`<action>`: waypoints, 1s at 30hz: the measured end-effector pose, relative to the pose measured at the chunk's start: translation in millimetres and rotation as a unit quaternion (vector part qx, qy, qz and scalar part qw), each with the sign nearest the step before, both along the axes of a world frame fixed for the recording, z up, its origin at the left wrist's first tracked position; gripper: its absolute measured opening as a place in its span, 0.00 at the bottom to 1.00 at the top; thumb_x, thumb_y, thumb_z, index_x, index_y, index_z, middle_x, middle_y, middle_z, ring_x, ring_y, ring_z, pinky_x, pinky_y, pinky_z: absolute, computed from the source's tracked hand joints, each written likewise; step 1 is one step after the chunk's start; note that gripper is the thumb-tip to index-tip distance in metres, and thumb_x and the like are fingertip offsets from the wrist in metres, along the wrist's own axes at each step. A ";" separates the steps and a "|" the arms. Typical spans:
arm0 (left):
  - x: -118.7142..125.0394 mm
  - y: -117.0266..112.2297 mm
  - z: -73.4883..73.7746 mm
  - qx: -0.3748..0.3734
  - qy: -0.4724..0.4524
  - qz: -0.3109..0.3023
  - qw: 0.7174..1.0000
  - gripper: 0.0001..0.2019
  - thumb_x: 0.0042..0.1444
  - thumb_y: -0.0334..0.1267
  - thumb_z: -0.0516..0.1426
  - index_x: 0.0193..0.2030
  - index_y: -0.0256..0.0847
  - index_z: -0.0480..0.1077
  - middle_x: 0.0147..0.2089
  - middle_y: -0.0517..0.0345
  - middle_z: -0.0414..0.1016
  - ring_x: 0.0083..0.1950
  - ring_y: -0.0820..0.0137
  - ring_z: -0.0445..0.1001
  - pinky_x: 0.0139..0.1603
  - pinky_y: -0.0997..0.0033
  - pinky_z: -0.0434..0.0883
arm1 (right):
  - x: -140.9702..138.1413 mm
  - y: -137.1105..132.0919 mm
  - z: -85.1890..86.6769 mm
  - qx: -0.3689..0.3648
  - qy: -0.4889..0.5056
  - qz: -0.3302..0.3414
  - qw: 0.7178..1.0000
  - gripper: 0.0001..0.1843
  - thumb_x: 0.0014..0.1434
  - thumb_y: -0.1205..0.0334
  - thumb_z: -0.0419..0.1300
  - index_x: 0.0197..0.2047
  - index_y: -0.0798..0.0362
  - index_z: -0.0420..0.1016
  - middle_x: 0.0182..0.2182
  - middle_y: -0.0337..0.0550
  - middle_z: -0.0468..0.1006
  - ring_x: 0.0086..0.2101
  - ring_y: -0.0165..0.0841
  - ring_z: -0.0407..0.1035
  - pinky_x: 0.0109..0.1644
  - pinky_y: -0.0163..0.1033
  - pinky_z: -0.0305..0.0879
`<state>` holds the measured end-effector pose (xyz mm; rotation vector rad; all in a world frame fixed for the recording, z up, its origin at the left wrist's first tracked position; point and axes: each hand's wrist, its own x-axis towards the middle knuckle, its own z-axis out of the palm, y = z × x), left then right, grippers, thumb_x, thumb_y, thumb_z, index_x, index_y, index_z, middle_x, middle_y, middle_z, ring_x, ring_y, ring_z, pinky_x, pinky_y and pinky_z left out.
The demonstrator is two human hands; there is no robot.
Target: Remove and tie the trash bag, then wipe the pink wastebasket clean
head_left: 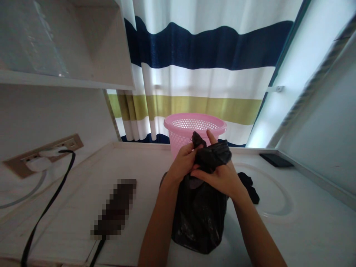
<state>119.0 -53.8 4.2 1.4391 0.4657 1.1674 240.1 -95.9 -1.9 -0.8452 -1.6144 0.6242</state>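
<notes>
A black plastic bag (200,215) hangs from both hands above the white counter, its gathered top bunched between them. My left hand (184,161) pinches the bag's top on the left, with a twisted end of plastic sticking up above the fingers. Around the right side of the neck my right hand (219,174) is closed, its thumb across the front and one finger pointing up behind; folds of plastic cover part of it. What the bag contains is hidden. Behind the hands stands a pink perforated basket (178,137). A black cloth-like item (250,187) lies right of the bag.
A dark flat object (276,160) lies at the back right of the white counter (144,163). At left, a blurred-out item (115,209) lies with a black cable, near a wall socket (44,154) with plugs. A shelf (66,79) overhangs the left; a striped curtain (205,81) hangs behind.
</notes>
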 end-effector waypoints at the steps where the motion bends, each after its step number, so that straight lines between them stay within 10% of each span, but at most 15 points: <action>1: 1.2 0.2 -0.2 0.014 0.008 -0.003 1.000 0.12 0.48 0.45 0.54 0.26 0.37 0.64 0.16 0.68 0.58 0.14 0.83 0.54 0.14 0.81 0.52 | 0.1 1.7 -1.9 0.008 0.000 -0.012 1.000 0.38 0.41 0.59 0.63 0.55 0.46 0.55 0.42 0.45 0.70 0.38 0.40 0.66 0.40 0.42 0.63; 11: 2.2 -4.0 -1.3 0.040 0.025 -0.089 0.995 0.11 0.51 0.44 0.52 0.30 0.38 0.60 0.18 0.67 0.60 0.13 0.85 0.54 0.13 0.83 0.49 | 0.9 3.2 -0.1 -0.008 0.090 -0.009 0.996 0.26 0.52 0.57 0.54 0.55 0.46 0.56 0.23 0.36 0.71 0.26 0.33 0.67 0.32 0.39 0.64; 23: -12.5 -6.2 4.2 0.350 0.118 0.105 0.923 0.06 0.47 0.33 0.56 0.34 0.40 0.65 0.36 0.57 0.63 0.40 0.71 0.65 0.43 0.71 0.63 | 3.9 8.7 2.1 -0.047 0.157 -0.057 0.985 0.14 0.49 0.55 0.57 0.41 0.49 0.68 0.16 0.33 0.68 0.13 0.26 0.61 0.13 0.31 0.57; 30: -18.3 -11.4 7.4 0.414 0.148 0.109 0.891 0.07 0.44 0.24 0.55 0.30 0.39 0.66 0.48 0.52 0.63 0.51 0.68 0.63 0.51 0.66 0.60 | 4.2 14.9 -0.4 -0.212 0.190 0.075 0.956 0.18 0.49 0.49 0.55 0.38 0.53 0.68 0.10 0.32 0.65 0.09 0.26 0.56 0.08 0.30 0.50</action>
